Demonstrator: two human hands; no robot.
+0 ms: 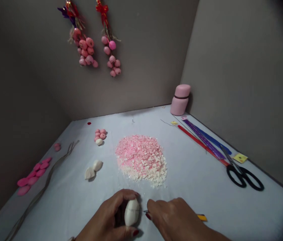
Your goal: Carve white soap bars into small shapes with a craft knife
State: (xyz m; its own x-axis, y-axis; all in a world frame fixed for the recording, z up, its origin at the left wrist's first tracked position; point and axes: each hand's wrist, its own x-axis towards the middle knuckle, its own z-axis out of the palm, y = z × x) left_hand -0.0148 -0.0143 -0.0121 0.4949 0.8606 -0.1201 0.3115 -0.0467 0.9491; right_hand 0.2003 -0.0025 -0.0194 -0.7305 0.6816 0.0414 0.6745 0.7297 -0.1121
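My left hand [112,214] is closed around a white rounded piece [131,213], thumb at its lower end and fingers at the top. A thin line runs across the side of the piece. From the fingertips of my right hand [173,214] a narrow blade points left at the piece. The yellow end of this craft knife [202,217] sticks out behind the hand; the rest of its handle is hidden. Just beyond both hands lies a heap of pink and white shavings [141,157].
Two white pieces [93,169] and pink beads [100,134] lie left of the heap. Farther left are bright pink ovals [33,174] and long twine [47,180]. Scissors [242,175], ribbons [203,137] and a pink flask [180,100] stand or lie right. Bead bunches [85,48] hang behind.
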